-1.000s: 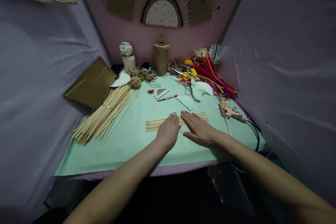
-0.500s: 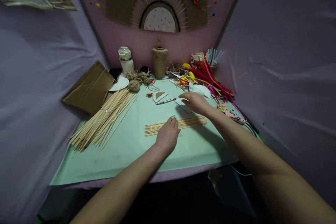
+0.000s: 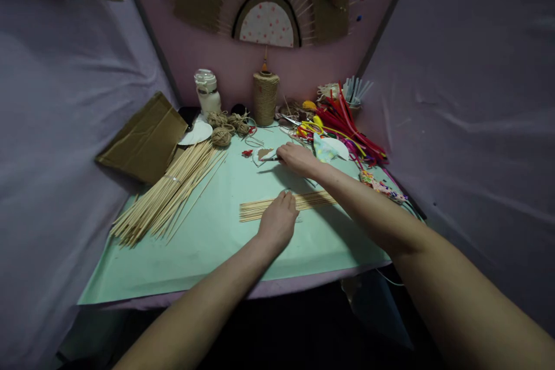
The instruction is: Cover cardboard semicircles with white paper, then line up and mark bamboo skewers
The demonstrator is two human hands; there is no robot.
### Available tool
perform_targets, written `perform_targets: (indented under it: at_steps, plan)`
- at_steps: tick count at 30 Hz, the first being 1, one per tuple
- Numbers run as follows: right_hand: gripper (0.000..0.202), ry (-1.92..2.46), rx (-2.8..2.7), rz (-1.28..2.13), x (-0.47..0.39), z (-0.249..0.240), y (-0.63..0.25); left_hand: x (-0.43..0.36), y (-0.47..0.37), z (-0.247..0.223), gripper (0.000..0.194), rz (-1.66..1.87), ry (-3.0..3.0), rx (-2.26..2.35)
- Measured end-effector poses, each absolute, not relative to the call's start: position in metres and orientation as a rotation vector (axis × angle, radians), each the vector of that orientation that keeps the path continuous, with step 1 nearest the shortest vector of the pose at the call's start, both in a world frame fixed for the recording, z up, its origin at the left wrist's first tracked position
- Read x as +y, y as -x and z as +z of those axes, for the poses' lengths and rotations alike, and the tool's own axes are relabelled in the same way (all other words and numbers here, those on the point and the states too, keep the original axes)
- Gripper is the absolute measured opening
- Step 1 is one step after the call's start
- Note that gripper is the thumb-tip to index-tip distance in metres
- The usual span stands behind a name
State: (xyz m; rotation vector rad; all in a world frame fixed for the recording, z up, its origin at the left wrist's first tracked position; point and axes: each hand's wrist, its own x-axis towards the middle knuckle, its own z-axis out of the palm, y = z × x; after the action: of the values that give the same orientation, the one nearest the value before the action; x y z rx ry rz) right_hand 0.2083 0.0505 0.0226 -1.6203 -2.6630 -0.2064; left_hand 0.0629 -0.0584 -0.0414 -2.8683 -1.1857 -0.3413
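A flat row of thin bamboo sticks [image 3: 254, 211] lies side by side on the table. My left hand [image 3: 278, 218] presses down on the middle of the row, fingers close together. A pale, clear-looking strip [image 3: 298, 220] shows at the edge of that hand and crosses the sticks; its kind is not plain. My right hand [image 3: 299, 160] is closed on a pen [image 3: 271, 159], held just above the table with its shadow below. Behind the pen lies a small white piece with a brown patch [image 3: 263, 154], beside a red flower [image 3: 247, 153].
A large bundle of bamboo sticks [image 3: 167, 196] lies left, near folded cardboard [image 3: 143, 139]. Twine balls [image 3: 221, 136], a twine spool [image 3: 266, 99] and a white bottle [image 3: 208, 92] stand behind. Scissors [image 3: 291, 120] and red pipe cleaners [image 3: 347, 127] crowd the back right.
My right hand has moved left, taken hold of the pen and lifted it off the table. My left hand stays on the row of sticks.
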Motion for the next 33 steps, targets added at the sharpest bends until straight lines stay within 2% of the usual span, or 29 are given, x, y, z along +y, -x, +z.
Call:
perform_targets:
  at_steps: [4, 9, 13, 18, 21, 26, 30, 33]
  plan:
    - [0.044, 1.563, -2.422, -0.15, 0.014, 0.04, -0.225, -0.059, -0.063, -0.041, 0.032, -0.375, 2.877, -1.183]
    - [0.029, 1.416, -1.917, 0.234, -0.048, 0.041, -0.25, -0.059, -0.062, -0.042, 0.035, -0.431, 2.862, -1.196]
    - [0.033, 1.247, -1.444, 0.569, -0.088, 0.03, -0.27, -0.059, -0.061, -0.043, 0.036, -0.421, 2.876, -1.209]
    - [0.034, 1.291, -1.215, 0.448, -0.113, 0.016, -0.276, -0.059, -0.06, -0.045, 0.034, -0.457, 2.869, -1.204]
    - [0.022, 1.353, -1.232, 0.288, -0.12, 0.003, -0.271, -0.058, -0.06, -0.047, 0.034, -0.462, 2.858, -1.212]
    - [0.026, 1.507, -1.535, 0.218, -0.123, -0.018, -0.271, -0.058, -0.06, -0.047, 0.035, -0.456, 2.881, -1.221]
    - [0.037, 1.624, -1.995, 0.141, -0.113, -0.026, -0.271, -0.058, -0.061, -0.046, 0.035, -0.45, 2.864, -1.211]
    - [0.059, 1.604, -2.205, 0.194, -0.107, -0.03, -0.266, -0.059, -0.061, -0.045, 0.035, -0.428, 2.864, -1.208]
